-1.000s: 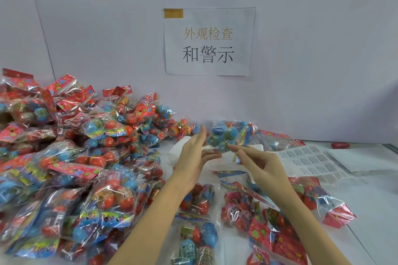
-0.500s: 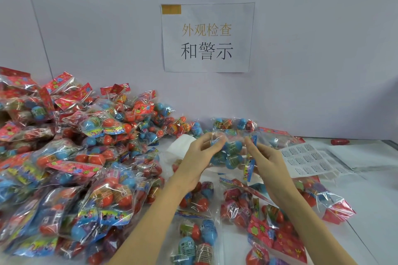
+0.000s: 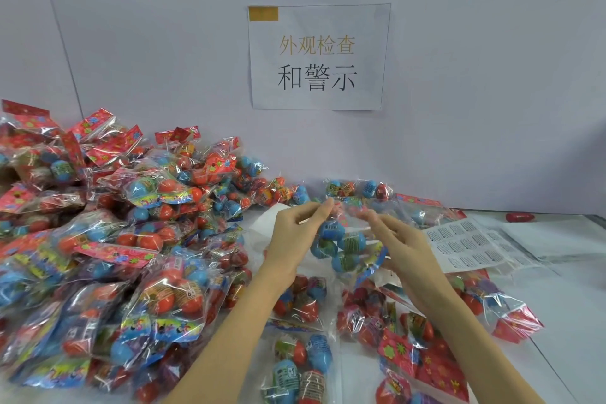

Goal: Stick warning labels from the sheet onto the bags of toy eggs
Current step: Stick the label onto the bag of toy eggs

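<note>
Bag of toy eggs, clear, with blue eggs inside, held up above the table near the middle of the scene. Pinched at its top edge by the left hand, thumb and fingertips closed on the plastic. Gripped on its right side by the right hand, fingers curled against the film. Label sheet lying flat just right of the hands. Big heap of bags piled at left, more bags lying near, under the arms. Paper sign on the far wall.
</note>
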### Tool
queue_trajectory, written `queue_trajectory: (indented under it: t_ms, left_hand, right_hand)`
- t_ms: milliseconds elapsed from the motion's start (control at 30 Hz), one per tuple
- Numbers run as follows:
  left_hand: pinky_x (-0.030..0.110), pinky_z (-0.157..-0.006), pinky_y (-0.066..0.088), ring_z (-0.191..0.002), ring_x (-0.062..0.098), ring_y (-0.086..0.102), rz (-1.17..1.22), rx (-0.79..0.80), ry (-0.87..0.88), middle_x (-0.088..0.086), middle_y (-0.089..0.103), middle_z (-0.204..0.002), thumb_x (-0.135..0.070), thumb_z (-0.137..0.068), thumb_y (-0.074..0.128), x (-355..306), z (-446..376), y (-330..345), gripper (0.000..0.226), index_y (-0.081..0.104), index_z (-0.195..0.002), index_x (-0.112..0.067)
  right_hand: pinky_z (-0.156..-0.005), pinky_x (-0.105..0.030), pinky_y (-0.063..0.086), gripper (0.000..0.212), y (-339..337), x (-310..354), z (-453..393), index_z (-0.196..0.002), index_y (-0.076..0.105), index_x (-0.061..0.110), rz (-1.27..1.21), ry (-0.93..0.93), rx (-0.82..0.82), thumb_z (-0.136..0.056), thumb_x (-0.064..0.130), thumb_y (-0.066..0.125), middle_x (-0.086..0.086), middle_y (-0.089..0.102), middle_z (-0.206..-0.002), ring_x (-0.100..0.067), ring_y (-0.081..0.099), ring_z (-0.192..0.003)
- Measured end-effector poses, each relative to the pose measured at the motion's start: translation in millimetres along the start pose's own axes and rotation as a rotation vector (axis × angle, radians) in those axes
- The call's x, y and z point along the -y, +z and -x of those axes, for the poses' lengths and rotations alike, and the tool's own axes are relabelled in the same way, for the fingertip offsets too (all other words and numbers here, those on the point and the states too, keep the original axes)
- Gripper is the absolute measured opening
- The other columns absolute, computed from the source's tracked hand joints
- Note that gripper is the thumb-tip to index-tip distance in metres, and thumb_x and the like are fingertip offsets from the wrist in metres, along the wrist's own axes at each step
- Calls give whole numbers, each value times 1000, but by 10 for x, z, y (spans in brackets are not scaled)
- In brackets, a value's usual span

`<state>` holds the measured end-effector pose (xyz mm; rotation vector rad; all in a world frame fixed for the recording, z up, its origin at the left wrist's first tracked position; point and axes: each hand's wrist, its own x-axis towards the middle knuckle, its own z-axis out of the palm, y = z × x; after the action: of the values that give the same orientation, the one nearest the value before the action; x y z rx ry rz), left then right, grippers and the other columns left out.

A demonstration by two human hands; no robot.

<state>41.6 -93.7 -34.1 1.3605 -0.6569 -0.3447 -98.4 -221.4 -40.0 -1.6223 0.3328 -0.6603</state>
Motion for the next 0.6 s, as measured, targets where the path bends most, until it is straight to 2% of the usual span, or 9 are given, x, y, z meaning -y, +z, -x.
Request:
queue_trajectory:
  t_ms: [33,100,167,200,267,367,433,500,600]
  left_hand:
    - [23,-86,53,-91,5,74,-52,24,34,-8,80,-89,-51,-94,71,9,3,10,27,84,-86,-29]
    - [23,-88,48,-97,-1,71,-100,47,53,-11,80,-95,-62,-92,64,15,2,35,36,83,-93,-32]
    - [23,-89,49,-102,-4,70,-47,76,-13,-16,79,-105,-69,-93,56,-15,6,48,46,80,-106,-32]
    - [23,-87,54,-101,1,72,7,93,-61,-12,79,-108,-68,-93,57,-26,2,43,49,79,-111,-28]
    - [24,-77,60,-92,16,76,114,121,-118,4,80,-107,-51,-95,67,-23,-6,25,42,79,-112,-14]
    - [25,-77,60,-89,19,75,122,121,-104,10,80,-102,-25,-99,71,-11,0,-3,19,81,-105,-10]
    - [25,-78,59,-91,17,74,73,144,-86,8,80,-102,-22,-98,72,-15,7,-6,16,82,-105,-11]
    - [23,-79,57,-93,15,73,62,167,-82,6,80,-101,-22,-99,72,-35,21,-6,17,83,-106,-12]
    - [28,-84,59,-104,23,73,78,181,-84,8,80,-109,-24,-101,68,-58,28,7,21,83,-110,-12]
  right_hand:
    - [-86,-25,54,23,1,13,11,-106,81,46,61,-30,31,-92,58,66,20,79,-106,6,71,-99]
    - [-77,-17,55,14,2,-9,14,-95,84,44,94,-76,20,-90,49,72,14,81,-98,1,74,-93]
    - [-77,-20,58,11,-14,-60,-9,-91,85,35,79,-88,-80,-90,40,75,9,81,-94,-7,76,-92]
    - [-78,-23,60,11,-27,-84,-26,-92,85,31,54,-84,-135,-92,35,76,7,81,-93,-11,76,-92]
    - [-84,-31,61,10,-54,-102,-56,-95,83,25,17,-59,-216,-94,31,75,5,81,-93,-16,76,-95]
    - [-84,-40,61,22,-52,-67,-61,-96,81,25,-41,-15,-175,-95,44,70,-1,80,-93,-23,77,-94]
    - [-72,-39,65,34,-34,-46,-47,-98,80,24,16,-48,-143,-93,55,65,-6,79,-83,-26,78,-79]
    - [-67,-37,65,38,-22,-46,-32,-96,82,20,115,-107,-138,-96,52,61,-6,78,-73,-24,77,-69]
    - [-64,-34,63,40,-30,-40,-37,-89,83,22,161,-118,-170,-96,52,58,0,79,-78,-20,76,-66]
